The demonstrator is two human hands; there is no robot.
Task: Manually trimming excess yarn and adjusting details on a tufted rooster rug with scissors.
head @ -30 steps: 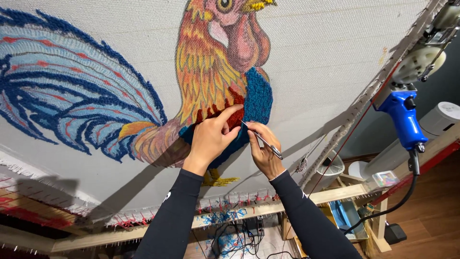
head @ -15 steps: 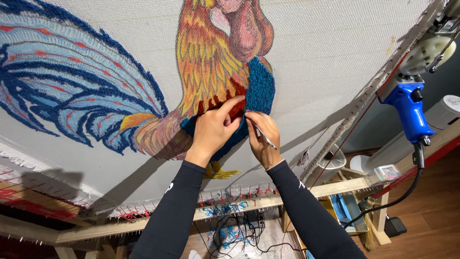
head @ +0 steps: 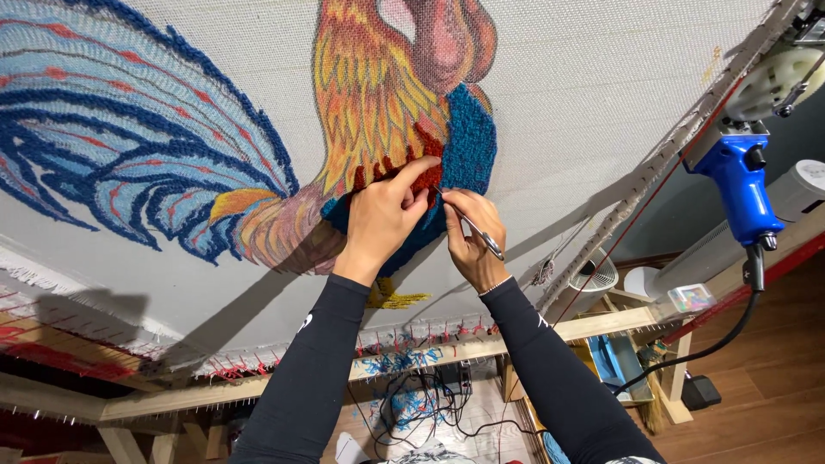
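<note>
**A:** What does the head view show at the centre of the frame?

**B:** Both hands are pressed against a stretched backing cloth [head: 593,77] bearing a rooster design [head: 369,129]. The left hand [head: 382,219] lies curled on the cloth, its fingers resting on the red tufted patch [head: 427,167], holding nothing that I can see. The right hand [head: 471,236] sits just beside it, closed around small scissors [head: 475,230], their tips pointing up and left to where the red patch meets the dark blue tufted patch [head: 468,142].

**A:** Are the scissor blades apart?

**B:** I cannot tell; they look like one thin line.

**A:** And around the hands?

**B:** The rooster's blue tail feathers [head: 120,129] fill the upper left of the frame, and its orange neck rises above the left hand. The cloth is pinned to a wooden frame [head: 601,326] whose lower bar crosses the bottom of the frame, with red and blue yarn ends along it.

**A:** On the right?

**B:** A blue-handled tufting gun [head: 739,185] hangs at the upper right, well apart from the hands, its black cord [head: 730,331] looping down. A small white fan [head: 593,279] stands below the frame's right edge, and tangled cables [head: 421,412] lie on the floor at the bottom centre.
</note>
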